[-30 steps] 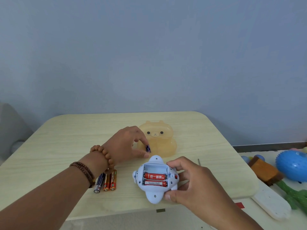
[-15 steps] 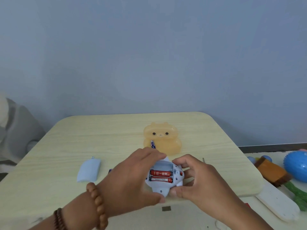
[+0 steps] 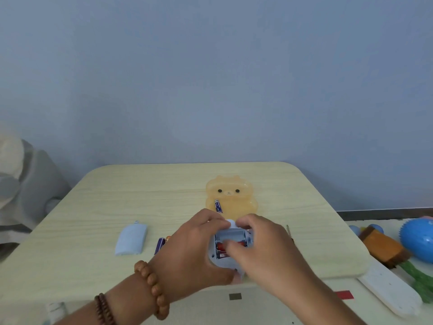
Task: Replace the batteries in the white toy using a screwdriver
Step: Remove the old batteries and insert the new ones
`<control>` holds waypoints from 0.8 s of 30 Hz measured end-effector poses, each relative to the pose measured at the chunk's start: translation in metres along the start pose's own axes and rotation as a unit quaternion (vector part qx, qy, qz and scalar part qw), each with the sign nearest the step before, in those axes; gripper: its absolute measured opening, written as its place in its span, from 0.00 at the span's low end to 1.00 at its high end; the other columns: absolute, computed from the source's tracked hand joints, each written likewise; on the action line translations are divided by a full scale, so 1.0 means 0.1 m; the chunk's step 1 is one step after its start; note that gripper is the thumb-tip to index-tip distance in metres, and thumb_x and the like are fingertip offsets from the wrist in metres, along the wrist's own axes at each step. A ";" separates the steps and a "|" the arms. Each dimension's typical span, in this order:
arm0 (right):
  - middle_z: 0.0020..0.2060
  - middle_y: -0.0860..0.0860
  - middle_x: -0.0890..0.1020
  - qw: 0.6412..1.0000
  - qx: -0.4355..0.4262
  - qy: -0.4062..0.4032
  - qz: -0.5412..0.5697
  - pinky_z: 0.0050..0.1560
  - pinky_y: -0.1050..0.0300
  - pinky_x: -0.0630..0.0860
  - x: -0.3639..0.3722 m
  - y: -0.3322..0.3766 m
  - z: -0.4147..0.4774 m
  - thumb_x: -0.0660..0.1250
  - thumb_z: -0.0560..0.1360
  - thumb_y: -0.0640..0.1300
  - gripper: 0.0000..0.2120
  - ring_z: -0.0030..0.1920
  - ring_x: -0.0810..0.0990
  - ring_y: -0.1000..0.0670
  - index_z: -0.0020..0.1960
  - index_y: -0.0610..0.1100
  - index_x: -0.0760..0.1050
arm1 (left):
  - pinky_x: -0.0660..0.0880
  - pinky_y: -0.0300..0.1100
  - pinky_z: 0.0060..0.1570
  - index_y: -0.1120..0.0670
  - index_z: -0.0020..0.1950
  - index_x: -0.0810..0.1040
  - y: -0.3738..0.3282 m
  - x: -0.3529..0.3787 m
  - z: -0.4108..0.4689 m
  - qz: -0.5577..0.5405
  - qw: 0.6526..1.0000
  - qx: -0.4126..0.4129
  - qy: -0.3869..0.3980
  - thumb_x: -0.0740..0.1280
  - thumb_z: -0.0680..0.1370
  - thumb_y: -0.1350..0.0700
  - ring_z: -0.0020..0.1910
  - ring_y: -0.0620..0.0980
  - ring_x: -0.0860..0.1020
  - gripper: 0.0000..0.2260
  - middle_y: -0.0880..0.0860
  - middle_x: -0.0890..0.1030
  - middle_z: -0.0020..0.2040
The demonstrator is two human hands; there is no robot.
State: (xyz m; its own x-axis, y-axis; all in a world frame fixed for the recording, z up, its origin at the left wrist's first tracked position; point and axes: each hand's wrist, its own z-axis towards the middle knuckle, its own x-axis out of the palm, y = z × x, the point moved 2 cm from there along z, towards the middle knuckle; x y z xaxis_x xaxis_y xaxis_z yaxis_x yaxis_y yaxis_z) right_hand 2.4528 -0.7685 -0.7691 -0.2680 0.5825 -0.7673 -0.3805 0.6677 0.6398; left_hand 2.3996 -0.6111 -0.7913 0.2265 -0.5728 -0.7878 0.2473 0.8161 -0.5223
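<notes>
The white toy (image 3: 225, 259) lies belly-up at the table's near edge, its battery compartment open with red batteries (image 3: 220, 247) inside. My left hand (image 3: 192, 252) grips the toy from the left side. My right hand (image 3: 260, 249) covers its right side, thumb pressing on the red batteries. The removed battery cover (image 3: 131, 239) lies to the left on the table. Loose batteries (image 3: 161, 243) peek out beside my left hand. One blue battery (image 3: 218, 205) rests on the orange bear-shaped tray (image 3: 243, 198). A thin screwdriver tip (image 3: 288, 231) shows right of my right hand.
The light wooden table (image 3: 117, 200) has rounded corners. On the floor to the right lie a blue spiky ball (image 3: 418, 240), an orange-brown toy (image 3: 384, 246), a green toy (image 3: 419, 280) and a white strip (image 3: 389, 292). A grey-white bundle (image 3: 21, 184) sits at far left.
My left hand dropped the blue battery onto the bear tray and came back to grip the toy. My right thumb moved onto the red batteries. The head view shifted, revealing the cover.
</notes>
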 end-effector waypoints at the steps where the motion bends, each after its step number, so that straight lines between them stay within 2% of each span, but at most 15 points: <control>1: 0.52 0.59 0.80 1.000 -0.001 -0.009 -0.020 0.44 0.60 0.76 0.05 0.04 0.00 0.69 0.73 0.58 0.19 0.50 0.80 0.56 0.63 0.56 0.74 | 0.74 0.35 0.55 0.49 0.66 0.77 -0.01 0.01 0.00 -0.005 1.000 0.000 -0.009 0.73 0.61 0.36 0.56 0.38 0.76 0.36 0.41 0.73 0.60; 4: 0.49 0.57 0.80 0.999 0.028 -0.016 -0.036 0.36 0.62 0.72 0.09 0.09 0.02 0.69 0.72 0.59 0.21 0.47 0.81 0.54 0.63 0.55 0.73 | 0.74 0.31 0.52 0.50 0.65 0.78 -0.03 0.02 0.00 -0.006 1.000 0.001 -0.024 0.72 0.61 0.38 0.53 0.38 0.77 0.35 0.42 0.74 0.59; 6: 0.46 0.57 0.80 0.999 0.035 -0.013 -0.034 0.40 0.57 0.78 0.09 0.11 0.04 0.69 0.72 0.59 0.21 0.46 0.82 0.53 0.62 0.53 0.72 | 0.72 0.28 0.52 0.50 0.65 0.78 -0.04 0.01 0.01 -0.005 1.000 0.004 -0.017 0.72 0.61 0.38 0.54 0.38 0.76 0.34 0.42 0.74 0.59; 8: 0.45 0.56 0.78 0.998 0.033 -0.010 -0.045 0.45 0.54 0.80 0.08 0.15 0.05 0.69 0.72 0.59 0.21 0.47 0.82 0.51 0.61 0.52 0.71 | 0.72 0.29 0.53 0.49 0.64 0.78 -0.07 0.00 0.03 -0.007 1.000 0.006 -0.011 0.72 0.60 0.38 0.55 0.38 0.76 0.34 0.42 0.74 0.59; 13: 0.47 0.52 0.80 0.997 0.043 -0.006 -0.070 0.45 0.51 0.81 0.06 0.22 0.09 0.68 0.71 0.61 0.22 0.48 0.83 0.48 0.59 0.49 0.70 | 0.71 0.29 0.57 0.50 0.64 0.79 -0.07 0.01 0.05 -0.007 1.000 0.018 -0.008 0.76 0.60 0.41 0.57 0.38 0.76 0.34 0.42 0.76 0.59; 17: 0.45 0.53 0.80 0.997 0.042 -0.008 -0.071 0.43 0.52 0.80 0.07 0.24 0.08 0.67 0.71 0.61 0.21 0.46 0.83 0.48 0.57 0.49 0.70 | 0.71 0.30 0.58 0.51 0.64 0.78 -0.07 0.01 0.05 -0.011 1.000 0.024 -0.006 0.78 0.60 0.43 0.58 0.38 0.76 0.34 0.43 0.76 0.59; 24: 0.43 0.56 0.77 0.997 0.026 -0.004 -0.071 0.43 0.54 0.79 0.01 0.20 0.06 0.67 0.73 0.59 0.19 0.46 0.81 0.51 0.59 0.50 0.70 | 0.69 0.26 0.57 0.52 0.64 0.78 -0.06 0.00 0.03 -0.027 0.999 0.017 -0.008 0.73 0.60 0.40 0.57 0.38 0.76 0.34 0.44 0.75 0.59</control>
State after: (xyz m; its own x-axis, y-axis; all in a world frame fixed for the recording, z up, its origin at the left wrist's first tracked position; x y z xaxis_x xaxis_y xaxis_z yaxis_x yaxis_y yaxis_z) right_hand 2.4499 -0.7519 -0.7574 -0.2072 0.4835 -0.8505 -0.3680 0.7670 0.5257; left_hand 2.4014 -0.6164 -0.7873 0.2268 -0.6180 -0.7527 0.2918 0.7805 -0.5529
